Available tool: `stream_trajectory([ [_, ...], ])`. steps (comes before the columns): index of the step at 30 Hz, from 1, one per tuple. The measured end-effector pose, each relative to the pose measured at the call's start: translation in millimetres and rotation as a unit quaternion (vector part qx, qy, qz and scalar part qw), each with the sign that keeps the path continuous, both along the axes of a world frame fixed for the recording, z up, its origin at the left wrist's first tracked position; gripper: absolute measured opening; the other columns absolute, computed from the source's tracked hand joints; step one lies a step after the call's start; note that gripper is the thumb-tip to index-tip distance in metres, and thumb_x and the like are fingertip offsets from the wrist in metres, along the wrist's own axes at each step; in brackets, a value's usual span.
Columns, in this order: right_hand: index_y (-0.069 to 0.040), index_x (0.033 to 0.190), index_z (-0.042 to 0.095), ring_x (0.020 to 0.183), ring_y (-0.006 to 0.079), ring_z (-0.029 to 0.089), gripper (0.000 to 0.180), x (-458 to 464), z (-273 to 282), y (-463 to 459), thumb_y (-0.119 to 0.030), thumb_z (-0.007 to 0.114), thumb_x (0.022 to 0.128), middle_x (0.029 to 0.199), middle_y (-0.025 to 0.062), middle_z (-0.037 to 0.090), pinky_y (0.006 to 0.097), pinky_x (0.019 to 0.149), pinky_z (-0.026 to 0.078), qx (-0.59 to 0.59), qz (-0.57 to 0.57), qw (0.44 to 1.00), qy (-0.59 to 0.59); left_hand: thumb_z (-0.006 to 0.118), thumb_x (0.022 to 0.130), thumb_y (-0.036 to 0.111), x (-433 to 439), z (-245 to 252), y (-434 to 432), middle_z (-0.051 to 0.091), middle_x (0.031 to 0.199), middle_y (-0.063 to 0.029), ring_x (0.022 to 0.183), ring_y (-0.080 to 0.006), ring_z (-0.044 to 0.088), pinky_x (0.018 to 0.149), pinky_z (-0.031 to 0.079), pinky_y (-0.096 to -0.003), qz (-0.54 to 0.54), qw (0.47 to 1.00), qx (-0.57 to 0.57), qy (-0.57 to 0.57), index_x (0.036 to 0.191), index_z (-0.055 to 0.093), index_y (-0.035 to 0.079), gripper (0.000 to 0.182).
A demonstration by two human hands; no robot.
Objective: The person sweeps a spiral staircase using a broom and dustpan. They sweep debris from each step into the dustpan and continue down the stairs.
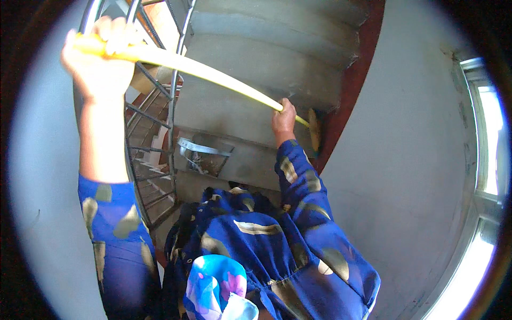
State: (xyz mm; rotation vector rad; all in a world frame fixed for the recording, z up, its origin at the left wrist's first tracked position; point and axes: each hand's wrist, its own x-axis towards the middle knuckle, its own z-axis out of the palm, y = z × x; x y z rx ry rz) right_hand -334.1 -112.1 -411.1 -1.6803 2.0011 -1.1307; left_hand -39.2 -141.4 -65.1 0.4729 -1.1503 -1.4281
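Observation:
A long yellow handle [224, 81] slants from upper left down to the right across the concrete stairs [256, 60]. My left hand [102, 52] is closed around its upper end, brightly lit, near the metal railing. Farther down, my right hand [284, 116] grips the same handle. At the lower end is a broom-like head [315, 130], seen edge-on against the step by the dark red wall border; its exact kind is unclear. On a step below the handle lies a metal dustpan-like scoop [206, 156] with some debris in it.
A metal stair railing [174, 116] runs along the left, with a lower flight visible through its bars. The dark red border [354, 104] follows the stairs at right, below a grey wall [400, 132]. A window [490, 140] stands at far right.

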Motion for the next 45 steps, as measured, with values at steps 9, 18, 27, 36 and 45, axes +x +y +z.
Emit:
stream_trajectory([
  [9,-0.005,0.079,0.054,0.076,0.0365,0.049,0.019,97.8,9.9,22.1,-0.007,0.063,0.062,0.076,0.0162,0.054,0.0442,0.070,0.040,0.062,0.106,0.992,-0.011,0.052,0.068,0.033,77.5,38.3,107.5,0.035,0.054,-0.0006,0.050,-0.0111,0.032,0.057,0.029,-0.0280,0.124,0.992,0.010,0.027,0.062,0.038,0.011,0.027],
  [18,-0.007,0.063,0.043,0.063,0.0326,0.044,0.026,147.4,64.8,56.7,-0.018,0.065,0.071,0.063,0.0116,0.047,0.0397,0.060,0.035,-0.065,0.297,0.946,-0.114,0.050,0.068,0.029,80.1,51.8,228.9,0.036,0.050,-0.0018,0.045,-0.0146,0.034,0.049,0.032,-0.0262,0.272,0.941,-0.198,-0.025,0.054,0.038,0.010,0.026],
  [27,-0.006,0.061,0.043,0.063,0.0352,0.046,0.025,177.8,60.7,81.2,-0.009,0.067,0.064,0.060,0.0128,0.049,0.0422,0.056,0.036,-0.024,0.418,0.901,-0.114,0.045,0.071,0.032,72.8,57.6,270.0,0.039,0.050,-0.0022,0.043,-0.0154,0.037,0.047,0.035,-0.0264,0.327,0.922,-0.206,-0.007,0.053,0.039,0.011,0.029],
  [36,-0.005,0.067,0.045,0.070,0.0337,0.047,0.018,214.0,30.4,53.6,-0.003,0.061,0.060,0.069,0.0128,0.049,0.0389,0.064,0.039,-0.074,0.483,0.869,-0.084,0.039,0.074,0.035,45.4,33.3,321.4,0.043,0.050,-0.0025,0.040,-0.0162,0.039,0.045,0.038,-0.0265,0.398,0.887,-0.234,-0.008,0.051,0.039,0.011,0.033],
  [45,-0.005,0.066,0.047,0.070,0.0366,0.049,0.022,237.9,9.4,71.0,-0.018,0.065,0.068,0.069,0.0151,0.051,0.0428,0.061,0.038,-0.048,0.479,0.871,-0.093,0.043,0.072,0.043,45.8,28.0,320.2,0.034,0.054,-0.0021,0.048,-0.0161,0.031,0.047,0.023,-0.0329,0.407,0.884,-0.230,-0.003,0.054,0.039,0.015,0.033],
])
